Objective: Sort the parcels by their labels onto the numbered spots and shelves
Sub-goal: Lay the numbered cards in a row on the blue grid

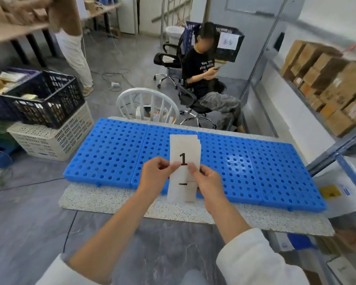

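We pinch the stack of number cards (185, 148) between our left hand (155, 178) and right hand (208, 183), its long axis pointing away from us, the "1" on top. The blue pallet (111, 153) runs crosswise just beyond both hands, equally near to either, we judge.

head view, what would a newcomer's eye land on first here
First, the white paper slips, the top one printed with a 1, pinched at centre by the left hand and right hand. Behind them a row of bright blue perforated panels spans the speckled slab. Brown cardboard boxes are stacked at far right.
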A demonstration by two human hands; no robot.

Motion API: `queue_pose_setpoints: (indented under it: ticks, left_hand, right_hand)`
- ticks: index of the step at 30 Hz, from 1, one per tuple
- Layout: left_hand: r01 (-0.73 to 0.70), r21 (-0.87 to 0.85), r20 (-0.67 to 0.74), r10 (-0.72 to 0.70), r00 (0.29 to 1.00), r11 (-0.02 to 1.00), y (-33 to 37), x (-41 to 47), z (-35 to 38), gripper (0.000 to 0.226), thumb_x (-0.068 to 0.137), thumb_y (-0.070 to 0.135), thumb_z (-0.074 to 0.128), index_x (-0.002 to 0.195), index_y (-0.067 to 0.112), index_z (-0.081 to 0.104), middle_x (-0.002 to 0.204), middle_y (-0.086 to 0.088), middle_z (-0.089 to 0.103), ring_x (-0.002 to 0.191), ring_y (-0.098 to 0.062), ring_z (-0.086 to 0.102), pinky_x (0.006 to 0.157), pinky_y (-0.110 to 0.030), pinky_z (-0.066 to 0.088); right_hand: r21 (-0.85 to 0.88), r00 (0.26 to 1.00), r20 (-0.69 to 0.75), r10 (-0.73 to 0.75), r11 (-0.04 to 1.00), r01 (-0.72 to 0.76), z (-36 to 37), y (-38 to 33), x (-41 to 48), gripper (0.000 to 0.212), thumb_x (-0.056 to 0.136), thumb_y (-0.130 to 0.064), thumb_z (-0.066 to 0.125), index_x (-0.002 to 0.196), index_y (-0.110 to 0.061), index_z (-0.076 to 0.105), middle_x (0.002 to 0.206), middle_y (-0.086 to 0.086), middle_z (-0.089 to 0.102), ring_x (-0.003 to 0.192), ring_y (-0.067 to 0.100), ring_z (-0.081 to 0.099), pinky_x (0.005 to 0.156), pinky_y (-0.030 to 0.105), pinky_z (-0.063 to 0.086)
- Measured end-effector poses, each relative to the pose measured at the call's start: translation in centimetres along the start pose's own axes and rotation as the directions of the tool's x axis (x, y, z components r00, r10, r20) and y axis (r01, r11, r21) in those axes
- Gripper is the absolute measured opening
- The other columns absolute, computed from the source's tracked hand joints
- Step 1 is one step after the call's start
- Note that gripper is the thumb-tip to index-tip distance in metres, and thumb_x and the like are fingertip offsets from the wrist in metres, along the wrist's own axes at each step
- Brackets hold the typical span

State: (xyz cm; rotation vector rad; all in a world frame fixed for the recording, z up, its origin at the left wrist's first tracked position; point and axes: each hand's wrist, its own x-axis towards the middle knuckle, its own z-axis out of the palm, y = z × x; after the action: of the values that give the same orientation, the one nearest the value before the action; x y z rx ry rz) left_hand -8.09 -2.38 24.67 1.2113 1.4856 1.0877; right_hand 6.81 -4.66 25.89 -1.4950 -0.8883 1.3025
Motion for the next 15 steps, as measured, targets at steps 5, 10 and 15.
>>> queue_pose_setpoints:
  ticks: [5, 10, 15]
  left_hand:
    - [0.019, -0.028, -0.051, -0.02, 0.998, 0.999, 0.7, 0.7, -2.1, 0.035, 0.081, 0.036, 0.076, 0.07, 0.005, 0.064, 0.069, -0.012, 0.065, 0.057, -0.016, 0.052, 0.059, -0.031, 0.046]
    - [0.025, -0.036, -0.058, -0.027, 0.998, 0.999, 1.2, 2.7, -2.7, 0.03, 0.087, 0.03, 0.071, 0.083, 0.0, 0.07, 0.082, -0.016, 0.073, 0.067, -0.026, 0.066, 0.062, -0.033, 0.054]
    - [0.101, -0.059, -0.076, -0.106, 0.991, 0.993, -0.3, 5.6, -3.6, 0.028, 0.087, 0.031, 0.07, 0.089, 0.002, 0.071, 0.089, -0.017, 0.073, 0.077, -0.03, 0.064, 0.077, -0.045, 0.054]
  right_hand:
    - [-0.077, 0.994, 0.1, -0.033, 0.996, 0.04, 1.1, -1.2, 0.7, 0.015, 0.099, -0.024, 0.054, 0.101, -0.023, 0.068, 0.097, -0.001, 0.075, 0.089, 0.018, 0.07, 0.077, 0.033, 0.059]
    - [-0.084, 0.986, 0.157, -0.057, 0.994, 0.071, 1.6, -2.3, 4.0, 0.012, 0.098, -0.02, 0.056, 0.096, -0.024, 0.067, 0.097, -0.002, 0.074, 0.088, 0.016, 0.07, 0.078, 0.033, 0.059]
    - [-0.102, 0.979, 0.199, -0.046, 0.993, 0.067, 2.3, -2.3, 7.9, 0.014, 0.096, -0.018, 0.058, 0.104, -0.017, 0.069, 0.095, -0.004, 0.074, 0.085, 0.011, 0.071, 0.077, 0.03, 0.059]
